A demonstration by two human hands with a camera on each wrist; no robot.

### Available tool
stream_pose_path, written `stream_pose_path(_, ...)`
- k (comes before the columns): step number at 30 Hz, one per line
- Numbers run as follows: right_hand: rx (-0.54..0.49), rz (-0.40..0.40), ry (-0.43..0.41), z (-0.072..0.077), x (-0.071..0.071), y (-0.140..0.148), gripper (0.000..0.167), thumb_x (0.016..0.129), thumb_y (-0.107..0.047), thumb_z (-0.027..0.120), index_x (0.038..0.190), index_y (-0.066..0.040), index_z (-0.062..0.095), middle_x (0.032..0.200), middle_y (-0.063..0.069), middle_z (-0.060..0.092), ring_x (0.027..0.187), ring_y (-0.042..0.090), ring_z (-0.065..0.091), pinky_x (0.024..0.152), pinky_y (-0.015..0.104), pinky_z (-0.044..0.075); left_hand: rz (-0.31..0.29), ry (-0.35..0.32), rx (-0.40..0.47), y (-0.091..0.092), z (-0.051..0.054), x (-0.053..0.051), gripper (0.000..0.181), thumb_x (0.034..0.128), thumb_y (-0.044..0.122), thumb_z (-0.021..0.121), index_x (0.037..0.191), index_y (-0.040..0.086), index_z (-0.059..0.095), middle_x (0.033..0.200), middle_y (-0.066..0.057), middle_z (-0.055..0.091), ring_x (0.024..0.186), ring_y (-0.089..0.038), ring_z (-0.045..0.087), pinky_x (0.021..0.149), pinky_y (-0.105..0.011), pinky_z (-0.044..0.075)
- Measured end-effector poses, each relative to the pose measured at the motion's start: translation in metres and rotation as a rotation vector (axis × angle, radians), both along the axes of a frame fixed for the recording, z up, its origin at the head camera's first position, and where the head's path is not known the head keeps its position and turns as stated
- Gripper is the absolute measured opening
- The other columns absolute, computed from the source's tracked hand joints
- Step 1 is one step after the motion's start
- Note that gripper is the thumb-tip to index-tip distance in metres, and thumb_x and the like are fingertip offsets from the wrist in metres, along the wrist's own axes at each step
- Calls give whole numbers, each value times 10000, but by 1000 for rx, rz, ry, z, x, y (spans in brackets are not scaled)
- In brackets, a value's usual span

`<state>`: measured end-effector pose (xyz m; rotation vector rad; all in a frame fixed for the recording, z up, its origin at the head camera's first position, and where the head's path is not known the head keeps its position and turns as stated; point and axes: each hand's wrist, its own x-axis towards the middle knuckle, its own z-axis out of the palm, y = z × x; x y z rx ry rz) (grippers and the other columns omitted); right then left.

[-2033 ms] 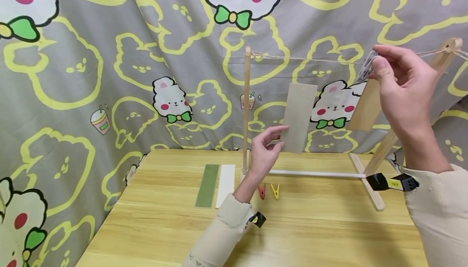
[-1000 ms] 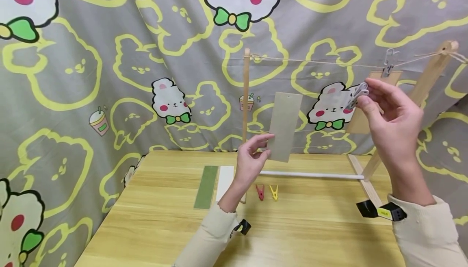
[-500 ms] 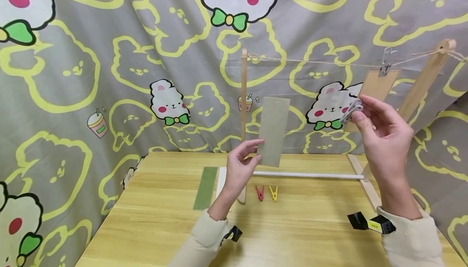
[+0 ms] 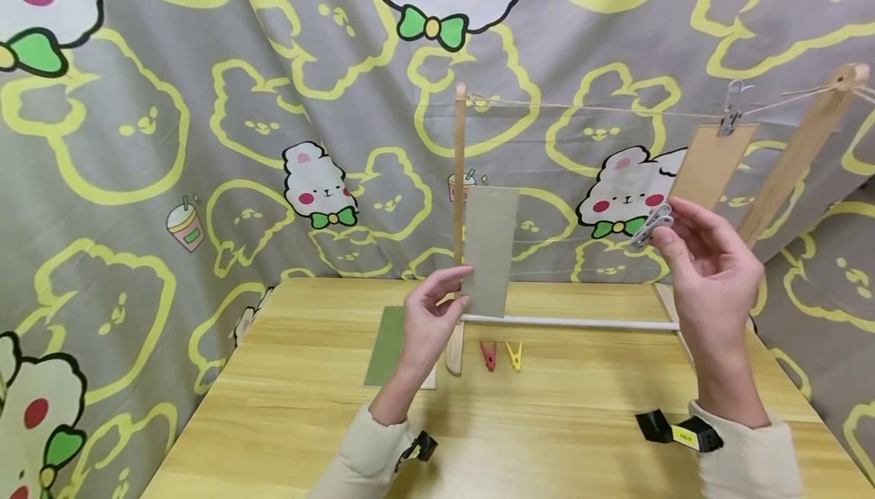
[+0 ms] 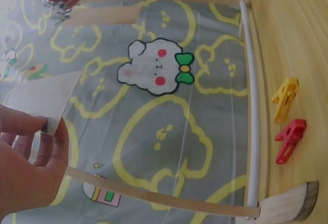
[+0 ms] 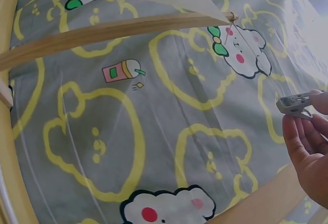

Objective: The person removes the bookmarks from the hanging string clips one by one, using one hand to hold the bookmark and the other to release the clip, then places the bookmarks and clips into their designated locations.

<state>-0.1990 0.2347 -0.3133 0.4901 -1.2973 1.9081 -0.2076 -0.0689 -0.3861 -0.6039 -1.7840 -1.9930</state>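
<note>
Between thumb and fingers, my left hand (image 4: pixel 431 320) pinches the lower left edge of a grey-beige rectangular card (image 4: pixel 491 248), held upright in front of the stand's left post. My right hand (image 4: pixel 714 279) pinches a metal clothespin (image 4: pixel 652 227), which the right wrist view also shows as a grey clothespin (image 6: pixel 297 104) at the fingertips. Just behind that hand, a tan card (image 4: pixel 714 165) hangs from a string (image 4: pixel 601 109) by another metal clothespin (image 4: pixel 731 108). The tan card's lower end is hidden by the right hand.
The string runs between a left wooden post (image 4: pixel 459 150) and a right wooden post (image 4: pixel 800 150), with a white rod (image 4: pixel 574 322) low between them. On the table (image 4: pixel 547 423) lie a red clothespin (image 4: pixel 488 356), a yellow clothespin (image 4: pixel 515 356) and a green card (image 4: pixel 385 347). A white card is mostly hidden.
My left hand has moved left and down with the grey-beige card. The right hand has come down and left from the string with its clothespin, leaving the hanging tan card's clip visible.
</note>
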Motion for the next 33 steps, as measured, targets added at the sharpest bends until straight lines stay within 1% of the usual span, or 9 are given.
stream_pose_path(5, -20, 8, -28, -8, 3, -3, 378, 856, 197, 690, 1225, 214, 610, 1124, 222, 683, 995, 254, 667, 877, 219, 565, 16, -2, 16, -7, -3, 2, 383, 852, -208, 662, 1192, -41, 711, 1152, -217, 723, 959, -182, 681, 713, -203, 556)
stream_pose_path(12, -29, 3, 5, -14, 6, -11, 368, 857, 218, 670, 1216, 245, 592, 1117, 253, 672, 989, 262, 674, 888, 239, 566, 28, -15, 36, -18, -7, 7, 360, 857, -185, 684, 1192, -56, 707, 1169, -230, 714, 967, -181, 689, 756, -225, 580)
stream_pose_path(14, -41, 20, 14, -15, 7, -14, 375, 851, 231, 666, 1216, 254, 583, 1117, 257, 670, 990, 267, 673, 891, 240, 566, 32, -18, 45, -20, -8, 8, 365, 852, -193, 684, 1192, -62, 704, 1177, -229, 711, 973, -185, 691, 765, -233, 585)
stream_pose_path(18, -30, 34, 26, -18, 9, -18, 380, 849, 247, 652, 1220, 261, 573, 1124, 251, 673, 996, 265, 671, 905, 238, 560, 29, -24, 52, -23, -10, 10, 365, 849, -197, 684, 1190, -67, 701, 1176, -227, 713, 981, -192, 698, 778, -251, 594)
stream_pose_path(23, -39, 45, 28, -26, 11, -18, 380, 848, 264, 634, 1221, 275, 559, 1140, 249, 671, 1006, 263, 671, 916, 242, 556, 29, -28, 59, -26, -15, 12, 359, 846, -198, 686, 1189, -90, 689, 1171, -247, 707, 977, -180, 699, 788, -249, 594)
stream_pose_path(27, -45, 42, 17, -31, 12, -19, 375, 853, 261, 631, 1221, 274, 560, 1150, 251, 669, 1015, 259, 673, 906, 241, 560, 43, -33, 72, -31, -18, 12, 352, 847, -194, 686, 1186, -103, 682, 1170, -223, 715, 978, -175, 699, 790, -249, 593)
stream_pose_path(33, -39, 63, 13, -33, 10, -22, 376, 859, 258, 625, 1229, 273, 555, 1178, 265, 657, 1021, 264, 666, 911, 247, 559, 71, -27, 72, -38, -19, 11, 354, 846, -196, 691, 1189, -109, 675, 1171, -170, 726, 987, -179, 698, 785, -247, 593)
